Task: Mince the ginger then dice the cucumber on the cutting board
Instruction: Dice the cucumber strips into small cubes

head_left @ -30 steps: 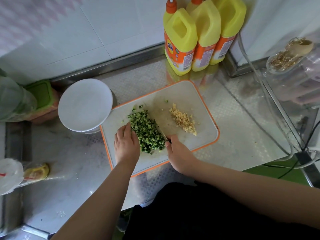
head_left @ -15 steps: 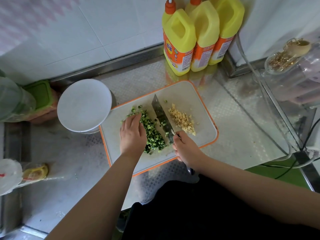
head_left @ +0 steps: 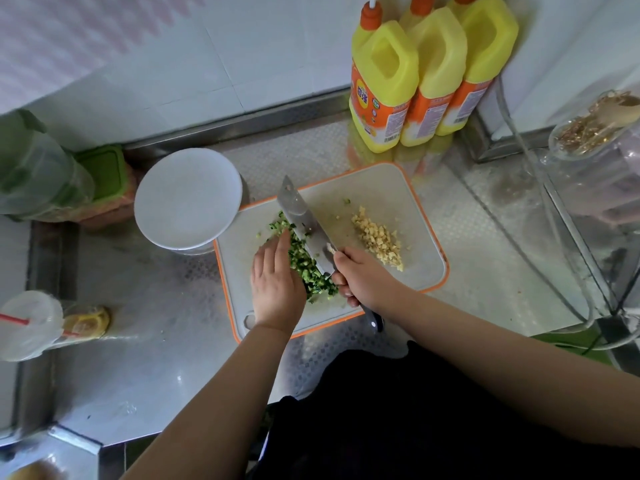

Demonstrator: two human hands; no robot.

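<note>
A white cutting board with an orange rim [head_left: 408,188] lies on the steel counter. A pile of diced green cucumber [head_left: 306,266] sits at its middle left, and a smaller heap of minced yellow ginger [head_left: 379,239] lies to the right. My right hand [head_left: 363,278] grips the handle of a kitchen knife [head_left: 301,220], whose blade lies tilted against the right side of the cucumber pile. My left hand [head_left: 275,278] lies with straight fingers against the pile's left side, covering part of it.
A white round plate [head_left: 187,197] stands left of the board. Three yellow-and-orange bottles [head_left: 415,74] line the back wall. Green-lidded containers [head_left: 100,171] sit far left, a lidded cup with a straw [head_left: 27,323] at the left edge, a glass jar [head_left: 595,133] at right.
The knife came up from cutting in the pile, tilted flat, and shifted left against the cucumber. My left hand moved right, pressing the dice toward the blade.
</note>
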